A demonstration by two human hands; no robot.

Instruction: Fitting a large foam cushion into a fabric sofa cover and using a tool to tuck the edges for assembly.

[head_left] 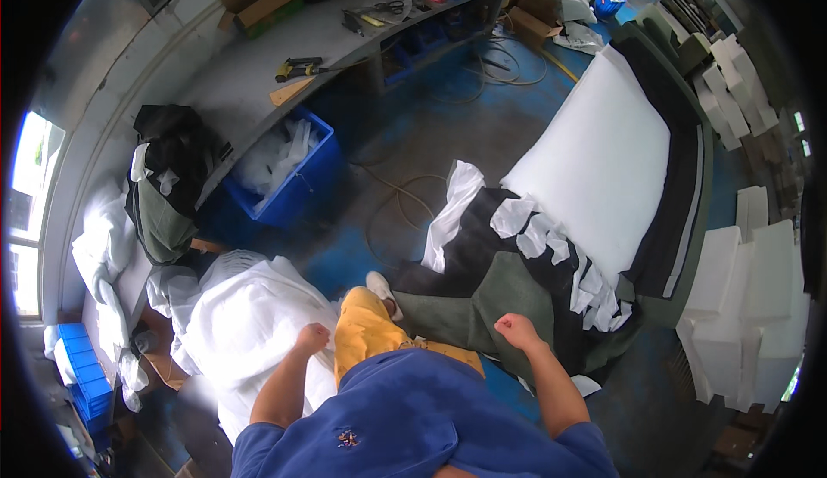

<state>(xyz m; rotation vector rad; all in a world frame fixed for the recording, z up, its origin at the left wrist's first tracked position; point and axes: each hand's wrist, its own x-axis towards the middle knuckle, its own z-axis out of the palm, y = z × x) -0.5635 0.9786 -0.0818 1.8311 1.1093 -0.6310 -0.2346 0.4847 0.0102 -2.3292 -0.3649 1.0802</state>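
My left hand [314,338] is curled closed beside a big heap of white wadding [258,301]. Whether it grips any of it cannot be made out. Closed as well, my right hand [517,330] is over a dark green fabric cover [512,293]; the fingertips are hidden, so a grip on the cloth is not certain. The cover, with black cloth [487,228] and loose white flaps [534,235] along it, spreads ahead of me to the right. Beyond it a thick white cushion [603,155] lies against a dark upholstered frame [693,176].
A curved grey workbench [228,77] runs along the far left, with a yellow-black tool [299,68] on it. A blue bin [293,181] of white scraps stands below. Hoses [401,189] trail over the floor. White foam blocks [745,297] are stacked at right.
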